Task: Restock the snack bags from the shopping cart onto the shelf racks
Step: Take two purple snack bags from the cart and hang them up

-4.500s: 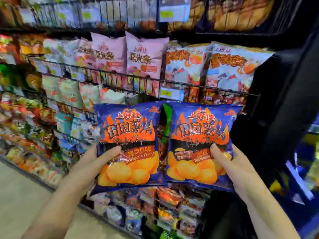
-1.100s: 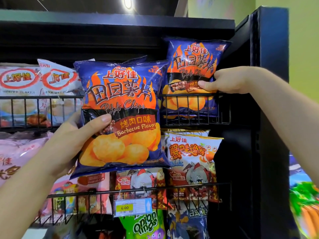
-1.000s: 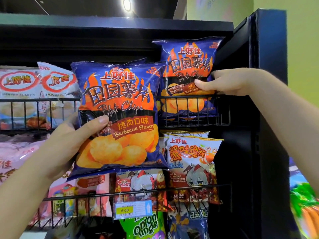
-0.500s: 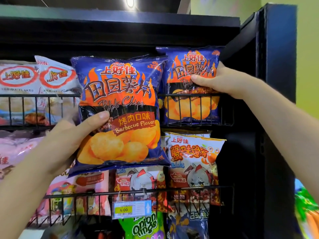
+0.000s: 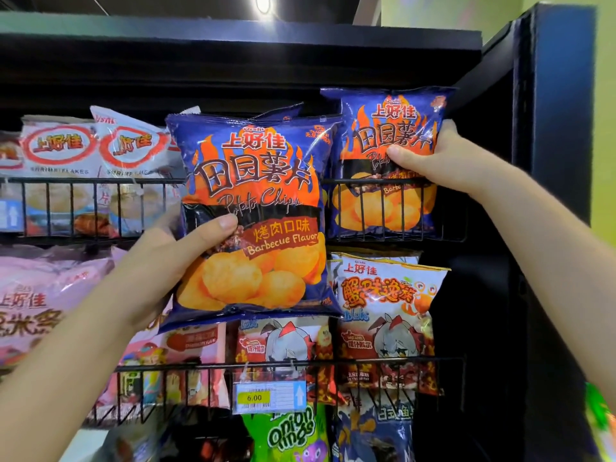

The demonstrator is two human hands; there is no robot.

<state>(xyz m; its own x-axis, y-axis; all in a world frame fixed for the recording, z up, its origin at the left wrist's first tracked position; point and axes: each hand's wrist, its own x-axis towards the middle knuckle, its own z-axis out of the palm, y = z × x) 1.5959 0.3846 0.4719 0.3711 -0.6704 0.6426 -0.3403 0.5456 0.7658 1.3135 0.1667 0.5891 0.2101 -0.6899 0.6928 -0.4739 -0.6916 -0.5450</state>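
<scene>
Our right hand (image 5: 443, 161) grips one barbecue chips bag (image 5: 386, 161) already standing upright in the top wire rack (image 5: 396, 208); our left hand (image 5: 173, 258) clasps the second bag (image 5: 256, 208), its slot at twelve o'clock.

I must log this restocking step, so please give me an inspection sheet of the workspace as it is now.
Surface: top wire rack, black, bags behind its rail.
Job's things: right chip bag seated in the rack; left chip bag held in front, not shelved.
Clutter: shrimp flakes bags, onion rings bag, price tag.
Grippers: left hand grips its bag; right hand grips the shelved bag.
Cables: nothing seen.
Surroundings: black shelf frame, green wall.
</scene>
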